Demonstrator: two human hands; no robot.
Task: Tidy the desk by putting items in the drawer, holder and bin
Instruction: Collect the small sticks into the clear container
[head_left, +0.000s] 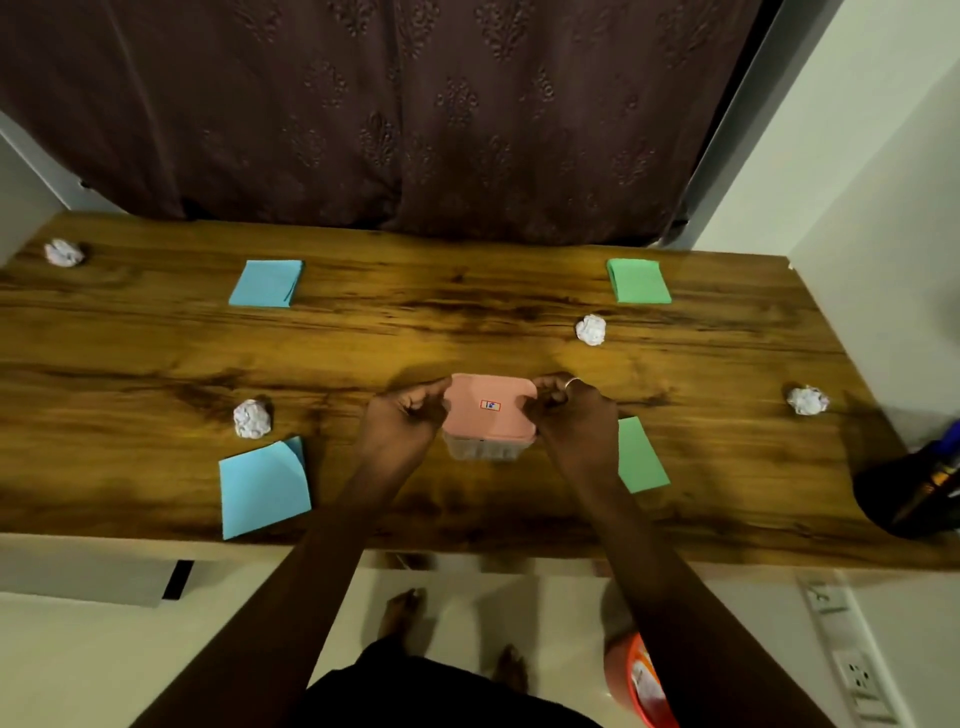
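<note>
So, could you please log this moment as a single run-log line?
left hand grips pink-lidded box | right hand grips same box | on desk: four crumpled paper balls, four coloured notes | orange bin on floor

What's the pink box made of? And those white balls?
The pink box looks like plastic: it has a smooth matte lid and a see-through ribbed base. The white balls seem to be crumpled paper, all wrinkled and creased.
</note>
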